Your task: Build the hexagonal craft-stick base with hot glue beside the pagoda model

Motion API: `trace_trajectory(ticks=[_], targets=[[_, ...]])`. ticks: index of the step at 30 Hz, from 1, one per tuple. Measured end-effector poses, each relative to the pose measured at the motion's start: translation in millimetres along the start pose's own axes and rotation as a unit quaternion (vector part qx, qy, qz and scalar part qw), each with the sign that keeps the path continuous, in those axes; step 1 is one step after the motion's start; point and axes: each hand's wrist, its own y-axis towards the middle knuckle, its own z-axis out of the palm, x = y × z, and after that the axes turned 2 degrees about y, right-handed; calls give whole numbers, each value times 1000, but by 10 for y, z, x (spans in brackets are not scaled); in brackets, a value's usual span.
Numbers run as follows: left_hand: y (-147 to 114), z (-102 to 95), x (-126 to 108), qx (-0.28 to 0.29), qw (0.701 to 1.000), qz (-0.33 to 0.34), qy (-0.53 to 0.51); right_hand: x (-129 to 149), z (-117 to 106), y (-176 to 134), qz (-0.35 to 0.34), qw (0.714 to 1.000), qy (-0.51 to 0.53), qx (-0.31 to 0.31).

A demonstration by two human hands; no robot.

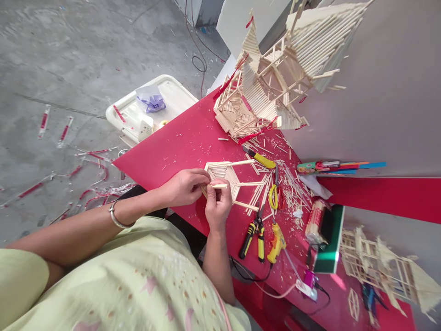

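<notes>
A hexagonal frame of pale wooden sticks [235,177] lies on the red table in front of me, with several sticks reaching out from its far side. At its near edge my right hand [218,204] pinches a short wooden stick [220,186] between thumb and fingers. My left hand [186,187] is closed, its fingertips meeting at the frame's near left corner beside the right thumb. What those left fingers grip is hidden. Loose sticks [257,195] lie just beyond the frame. Cutting pliers [253,236] with black and yellow handles rest to the right of my right hand.
A yellow glue gun [276,243], yellow-handled scissors [273,196] and a utility knife [260,158] lie on the red table [165,158]. A stick-built pavilion model [265,92] stands at the back. Beyond the left edge is a white stool [172,94]; cables cross the right side.
</notes>
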Motion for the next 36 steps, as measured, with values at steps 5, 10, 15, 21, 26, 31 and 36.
trace_trajectory(ticks=[5, 10, 15, 21, 26, 31, 36], targets=[[-4, -2, -9, -5, 1000, -3, -5, 4, -1, -2, 0, 1000, 12, -1], [-5, -5, -8, -2, 1000, -5, -2, 5, -2, -3, 2, 1000, 2, 0], [-7, -3, 0, 3, 1000, -4, 2, 5, -2, 1, -2, 1000, -3, -1], [-11, -2, 0, 6, 1000, -9, 4, 2, 0, -4, -4, 1000, 5, -1], [-6, -6, -6, 6, 1000, -6, 4, -3, -2, -6, -1, 1000, -3, 1], [-4, -4, -8, 2, 1000, -6, 1, 9, -4, 0, -5, 1000, 0, 0], [-4, 2, -1, 2, 1000, -6, -3, 15, -1, 8, -2, 1000, 4, 0]])
